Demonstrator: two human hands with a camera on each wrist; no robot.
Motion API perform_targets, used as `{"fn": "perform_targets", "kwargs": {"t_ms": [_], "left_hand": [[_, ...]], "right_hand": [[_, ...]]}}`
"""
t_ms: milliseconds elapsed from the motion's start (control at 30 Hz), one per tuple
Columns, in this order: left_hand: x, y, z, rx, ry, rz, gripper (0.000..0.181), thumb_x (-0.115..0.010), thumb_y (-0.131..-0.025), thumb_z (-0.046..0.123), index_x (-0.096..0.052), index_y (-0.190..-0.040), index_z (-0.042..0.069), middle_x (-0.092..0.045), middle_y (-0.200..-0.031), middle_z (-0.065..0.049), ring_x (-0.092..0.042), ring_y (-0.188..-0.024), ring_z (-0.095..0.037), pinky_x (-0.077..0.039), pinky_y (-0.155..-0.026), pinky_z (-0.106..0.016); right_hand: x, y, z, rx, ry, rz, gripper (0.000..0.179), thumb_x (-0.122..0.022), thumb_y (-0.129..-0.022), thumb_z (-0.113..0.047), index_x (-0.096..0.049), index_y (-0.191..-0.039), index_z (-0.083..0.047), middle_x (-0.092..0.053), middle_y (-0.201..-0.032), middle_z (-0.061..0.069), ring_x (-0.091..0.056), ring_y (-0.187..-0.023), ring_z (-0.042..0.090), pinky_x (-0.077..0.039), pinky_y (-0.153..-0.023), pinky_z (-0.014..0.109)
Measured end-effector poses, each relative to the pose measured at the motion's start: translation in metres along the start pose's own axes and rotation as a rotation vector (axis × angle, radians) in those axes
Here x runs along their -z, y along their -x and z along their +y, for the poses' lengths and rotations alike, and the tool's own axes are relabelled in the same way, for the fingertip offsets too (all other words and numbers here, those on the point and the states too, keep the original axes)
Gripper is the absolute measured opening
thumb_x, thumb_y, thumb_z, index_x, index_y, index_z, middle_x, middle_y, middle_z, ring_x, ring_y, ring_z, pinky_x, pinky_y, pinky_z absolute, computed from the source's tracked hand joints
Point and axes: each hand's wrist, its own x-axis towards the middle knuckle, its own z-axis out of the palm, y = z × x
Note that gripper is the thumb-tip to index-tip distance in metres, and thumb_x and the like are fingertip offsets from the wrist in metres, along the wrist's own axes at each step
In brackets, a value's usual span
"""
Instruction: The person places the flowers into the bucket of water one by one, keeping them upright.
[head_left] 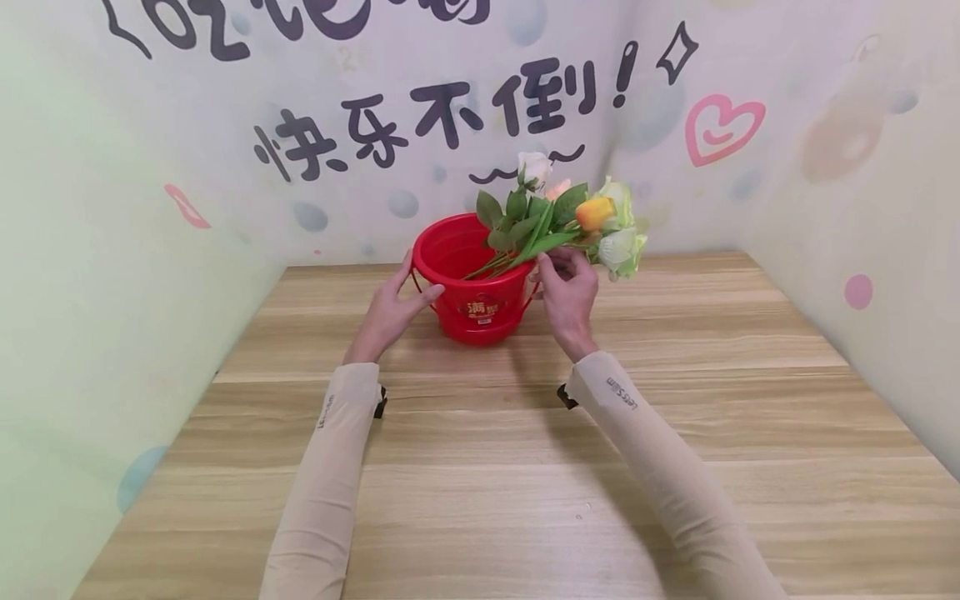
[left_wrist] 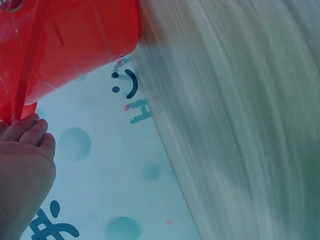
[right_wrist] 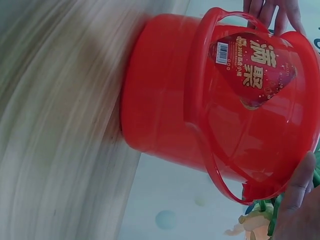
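A red plastic bucket [head_left: 480,325] with a printed label stands upright at the back of the table, its thin red handle [right_wrist: 197,95] hanging down at the front. Artificial flowers [head_left: 596,213], white, orange and pale green with green leaves, lean out over the right rim; their stems reach inside. My left hand [head_left: 392,311] rests against the bucket's left side, thumb towards the front, fingers fairly straight near the handle's end in the left wrist view. At the right rim, my right hand [head_left: 570,297] grips the bucket, its thumb on the rim and its other fingers partly hidden under the flowers.
The wood-grain table [head_left: 480,483] spreads in front of the bucket. Behind it hangs a white printed backdrop [head_left: 352,208] with dark lettering and coloured spots, close to the bucket. Pale side walls [head_left: 885,250] flank the table.
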Motion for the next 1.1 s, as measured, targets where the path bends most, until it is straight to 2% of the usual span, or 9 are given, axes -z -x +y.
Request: {"fn": "perform_targets", "kwargs": {"t_ms": [433,633,733,933,1100], "left_hand": [[-0.0010,0.0001,-0.0009,0.006,-0.002,0.003,0.096,-0.071,-0.089,0.064,-0.022,-0.166,0.035,-0.029,-0.168,0.002,-0.027,-0.152,-0.026,-0.044,-0.109,-0.059],[-0.0008,0.0003,-0.0009,0.012,-0.003,0.001,0.096,-0.071,-0.090,0.063,-0.021,-0.166,0.034,-0.028,-0.168,0.002,-0.026,-0.153,-0.025,-0.042,-0.110,-0.059],[-0.0006,0.0002,-0.0013,0.015,-0.007,-0.003,0.095,-0.071,-0.091,0.062,-0.020,-0.166,0.034,-0.027,-0.169,0.002,-0.025,-0.153,-0.025,-0.041,-0.111,-0.058],[-0.0009,-0.0005,-0.0013,0.017,-0.012,-0.008,0.093,-0.071,-0.091,0.060,-0.020,-0.166,0.035,-0.028,-0.169,0.002,-0.025,-0.153,-0.025,-0.040,-0.112,-0.058],[-0.0007,-0.0009,-0.0014,0.017,-0.012,-0.008,0.092,-0.071,-0.092,0.060,-0.021,-0.166,0.036,-0.028,-0.168,0.002,-0.025,-0.153,-0.025,-0.040,-0.112,-0.059]], "right_hand": [[-0.0013,-0.0029,0.0068,0.000,0.048,-0.006,0.017,-0.069,-0.096,-0.004,-0.067,-0.104,0.012,-0.062,-0.081,0.002,-0.060,-0.057,0.006,-0.049,-0.045,0.017],[-0.0016,-0.0026,0.0046,0.003,0.045,0.016,0.016,-0.070,-0.097,-0.009,-0.067,-0.102,0.005,-0.062,-0.081,0.002,-0.061,-0.060,0.014,-0.049,-0.045,0.019],[-0.0017,-0.0025,0.0035,0.000,0.064,0.027,0.019,-0.071,-0.098,-0.012,-0.067,-0.104,0.006,-0.062,-0.082,0.002,-0.059,-0.061,0.015,-0.048,-0.045,0.018],[-0.0011,-0.0028,0.0052,0.022,0.096,0.022,0.017,-0.069,-0.099,-0.010,-0.067,-0.103,0.006,-0.061,-0.081,0.002,-0.061,-0.063,0.030,-0.046,-0.044,0.018],[-0.0011,-0.0034,0.0053,0.032,0.104,0.014,0.015,-0.069,-0.098,-0.009,-0.067,-0.103,0.006,-0.062,-0.080,0.002,-0.060,-0.064,0.034,-0.045,-0.044,0.017]]}}
